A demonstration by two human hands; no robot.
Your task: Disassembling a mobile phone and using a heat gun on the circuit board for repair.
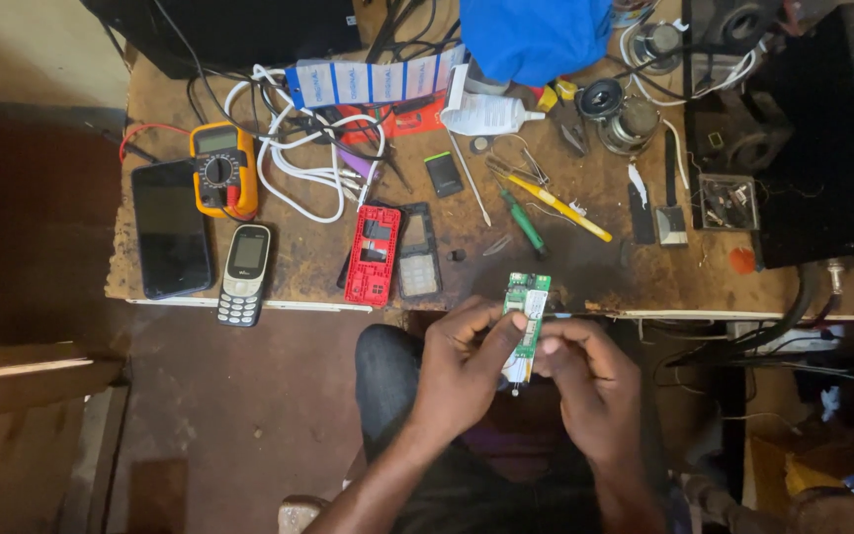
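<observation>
**Green circuit board held upright between both hands**

Both forearms are seen rising from the bottom edge, above a dark-trousered lap. The left hand (pixel 462 361) and the right hand (pixel 585 371) are brought together just in front of the bench (pixel 644 287) edge, and a narrow green circuit board (pixel 524 321) is held between them. The fingers of the left hand are clamped on the board's left edge, with the thumb laid across its face; the fingers of the right hand are closed on its lower right edge. The board's long axis is run near to far, almost straight up in the view, with its green top end pointed at the bench and its pale lower end pointed back toward the lap. The top end is seen against the bench's front edge.

Farther on, a red phone frame (pixel 373 255) and a grey keypad panel (pixel 418 252) are laid side by side on the bench, with a small keypad phone (pixel 245 274) and a dark smartphone (pixel 170 227) to the left. A green-handled screwdriver (pixel 524 222) and a yellow-handled tool (pixel 557 206) are laid just beyond the board. Beyond these, a yellow multimeter (pixel 222 168), white cables (pixel 294 158) and a blue cloth (pixel 536 35) are found at the back.
</observation>
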